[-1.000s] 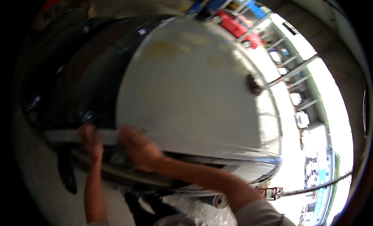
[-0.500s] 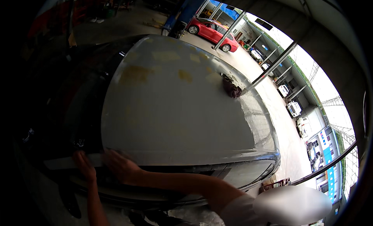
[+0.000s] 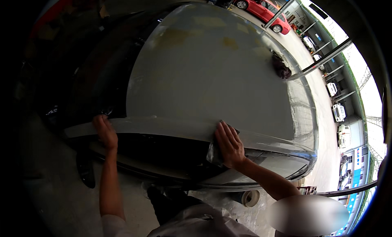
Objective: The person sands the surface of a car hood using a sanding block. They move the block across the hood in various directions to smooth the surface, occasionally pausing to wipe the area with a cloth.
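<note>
— Left hand (image 3: pixel 107 134) and right hand (image 3: pixel 231 147): together or apart?

— Well apart, both at the near side of a car. Left: fingers stretched out on the front end of the side rail (image 3: pixel 175 127), not closed on anything that shows. Right: flat, fingers side by side, over a thin dark sheet (image 3: pixel 216 155) farther back along the same edge. Gripping it or only pressing: cannot tell. Sheet material not identified.

— Rail condition?

— Grey for most of its length. Judged well advanced; fine surface marks too small to read.

— Containers on the near side?

— One: round-mouthed container (image 3: pixel 243 198) on the floor, to the right of the person's legs (image 3: pixel 171 204). Contents, if any, not made out.

— Roof panel (image 3: pixel 204 86): position, progress?

— Just beyond the hands. Even grey over nearly all the middle. Judged mostly done but patchy: ochre patches (image 3: pixel 230 43) show toward the far side, and the glossy rear section (image 3: pixel 302 102) lacks the grey. Whether that section is glass, and how much work is left there: cannot judge.

— Lying on top?

— Dark crumpled wad (image 3: pixel 281 69), far rear edge.

— Beyond the car?

— Slanting post (image 3: pixel 318 59), parked red car (image 3: pixel 261 9), row of white vehicles (image 3: pixel 339 113). No second container identified.
</note>
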Tool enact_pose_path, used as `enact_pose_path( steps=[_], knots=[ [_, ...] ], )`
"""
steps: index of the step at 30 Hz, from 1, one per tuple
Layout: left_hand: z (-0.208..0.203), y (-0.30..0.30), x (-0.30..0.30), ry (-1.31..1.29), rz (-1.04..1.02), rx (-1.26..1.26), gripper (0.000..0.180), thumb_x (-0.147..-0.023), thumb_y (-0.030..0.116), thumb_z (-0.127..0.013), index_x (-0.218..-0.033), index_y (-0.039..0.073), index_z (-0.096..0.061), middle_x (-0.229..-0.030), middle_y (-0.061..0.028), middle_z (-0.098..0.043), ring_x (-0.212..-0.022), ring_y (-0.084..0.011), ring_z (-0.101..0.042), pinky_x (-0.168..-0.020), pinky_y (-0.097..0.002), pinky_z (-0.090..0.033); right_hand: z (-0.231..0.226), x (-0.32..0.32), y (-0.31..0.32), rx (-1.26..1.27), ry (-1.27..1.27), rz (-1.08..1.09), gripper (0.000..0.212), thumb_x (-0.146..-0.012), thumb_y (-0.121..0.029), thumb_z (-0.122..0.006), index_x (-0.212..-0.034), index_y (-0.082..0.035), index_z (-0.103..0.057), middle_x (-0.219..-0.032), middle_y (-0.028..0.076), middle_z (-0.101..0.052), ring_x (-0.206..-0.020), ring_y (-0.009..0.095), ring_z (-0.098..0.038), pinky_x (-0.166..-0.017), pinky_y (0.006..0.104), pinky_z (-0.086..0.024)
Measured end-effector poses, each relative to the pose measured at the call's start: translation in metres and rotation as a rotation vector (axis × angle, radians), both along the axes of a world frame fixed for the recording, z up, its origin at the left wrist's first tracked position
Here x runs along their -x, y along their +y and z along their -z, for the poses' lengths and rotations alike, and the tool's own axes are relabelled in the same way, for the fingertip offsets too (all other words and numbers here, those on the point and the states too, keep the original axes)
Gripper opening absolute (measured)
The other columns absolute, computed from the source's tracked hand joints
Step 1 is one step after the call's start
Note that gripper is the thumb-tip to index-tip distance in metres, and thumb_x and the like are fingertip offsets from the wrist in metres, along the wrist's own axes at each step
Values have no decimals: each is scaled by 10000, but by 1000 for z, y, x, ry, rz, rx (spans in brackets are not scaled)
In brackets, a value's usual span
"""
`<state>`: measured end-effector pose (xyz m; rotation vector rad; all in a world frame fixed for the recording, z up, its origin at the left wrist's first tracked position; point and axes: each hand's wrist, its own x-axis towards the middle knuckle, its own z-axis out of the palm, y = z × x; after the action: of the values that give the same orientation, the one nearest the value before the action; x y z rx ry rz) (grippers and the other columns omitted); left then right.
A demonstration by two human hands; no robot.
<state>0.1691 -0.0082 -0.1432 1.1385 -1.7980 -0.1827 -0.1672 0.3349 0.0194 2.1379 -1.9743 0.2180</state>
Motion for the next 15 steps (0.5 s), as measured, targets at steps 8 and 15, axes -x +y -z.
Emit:
enact_pose_path(
  steps=[8,15],
  knots=[
    [-2,0,7,6,33,17,232,-1136,195,-423,-1015,21,-518,-993,-143,-513,-967,-334,-504,-855,-467,-401,35,-143,-173,-141,218,-226,643,-1015,-217,-493,-1582,59,-369,-1689,206,-307,-1587,364,-227,-1308,488,-167],
    [-5,0,-14,4,-11,5,214,-1116,181,-440,-1033,5,-527,-1029,-149,-520,-1002,-338,-498,-910,-459,-406,16,0,17,-157,17,61,695,-933,-73,-501,-1600,42,-345,-1723,202,-228,-1613,334,-180,-1305,494,-179]
  ],
)
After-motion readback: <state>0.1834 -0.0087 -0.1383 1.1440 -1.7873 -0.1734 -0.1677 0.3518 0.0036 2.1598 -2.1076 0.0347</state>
